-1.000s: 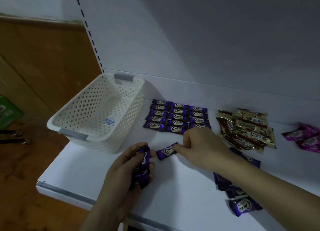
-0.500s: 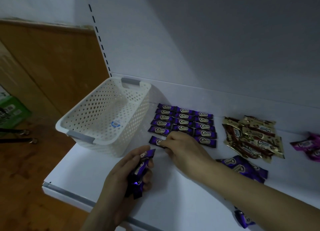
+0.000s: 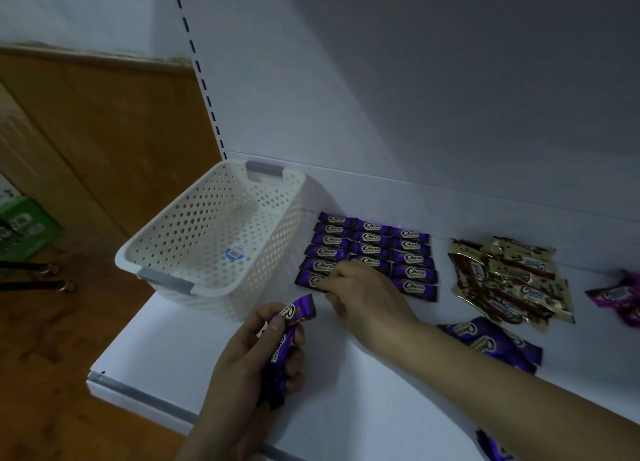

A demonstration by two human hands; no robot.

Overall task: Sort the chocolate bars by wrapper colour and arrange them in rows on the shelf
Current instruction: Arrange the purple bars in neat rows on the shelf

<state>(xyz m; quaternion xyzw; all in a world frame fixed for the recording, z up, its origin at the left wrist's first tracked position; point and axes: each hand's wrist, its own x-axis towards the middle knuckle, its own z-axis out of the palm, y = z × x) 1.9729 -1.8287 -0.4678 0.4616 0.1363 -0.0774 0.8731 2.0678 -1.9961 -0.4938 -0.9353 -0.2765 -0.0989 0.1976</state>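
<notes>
Pressing a small purple foil-wrapped chocolate bar (image 3: 313,280) flat into the grid, the right hand (image 3: 363,296) pinches its light, slippery, crinkly wrapper mid-length.

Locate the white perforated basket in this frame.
In the head view, the white basket sits at the shelf's left end, immediately left of the purple bar rows, beyond the left hand.

The left hand (image 3: 263,353) is curled closed, while the right hand (image 3: 363,296) reaches forward (palm down, fingertips pinched together).
</notes>
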